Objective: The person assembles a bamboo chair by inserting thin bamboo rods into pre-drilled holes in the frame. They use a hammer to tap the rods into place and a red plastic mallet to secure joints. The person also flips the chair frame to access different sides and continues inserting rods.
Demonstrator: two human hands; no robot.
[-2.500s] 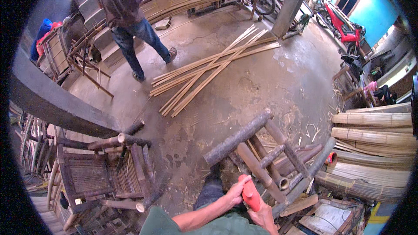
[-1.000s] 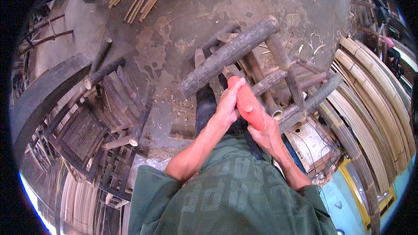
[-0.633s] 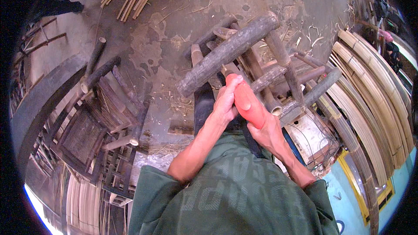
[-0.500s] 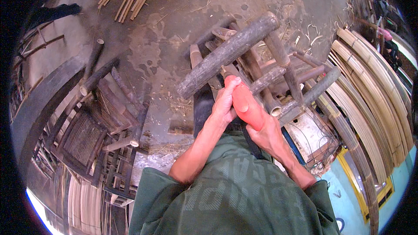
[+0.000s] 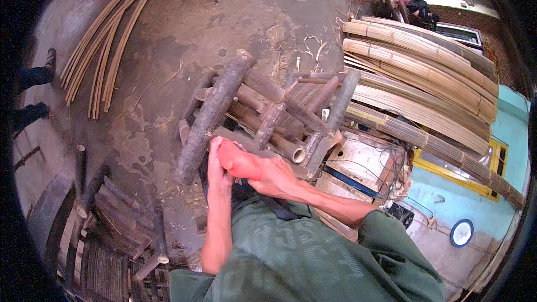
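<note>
Both my hands hold a red power drill [image 5: 238, 160] in front of my body. My left hand [image 5: 216, 166] is closed along its near-left side, towards the front. Behind it, my right hand [image 5: 278, 177] wraps round the rear of the drill. The drill's front end points at a thick dark bamboo pole [image 5: 215, 114], part of a bamboo chair frame [image 5: 274, 117] lying tipped over before me. Whether the bit touches or enters the pole is hidden by the left hand and the drill body.
Another dark bamboo chair [image 5: 106, 263] is at lower left. Long bamboo strips [image 5: 106, 39] lie on the floor at far left, near another person's feet [image 5: 42, 75]. Bundled split-bamboo slats [image 5: 419, 72] are stacked at right, beside a white cabinet [image 5: 363, 156] with tangled wires.
My view has turned to the right, so the scene appears rotated. The drill stays in both hands and its front end is now close against the thick pole.
</note>
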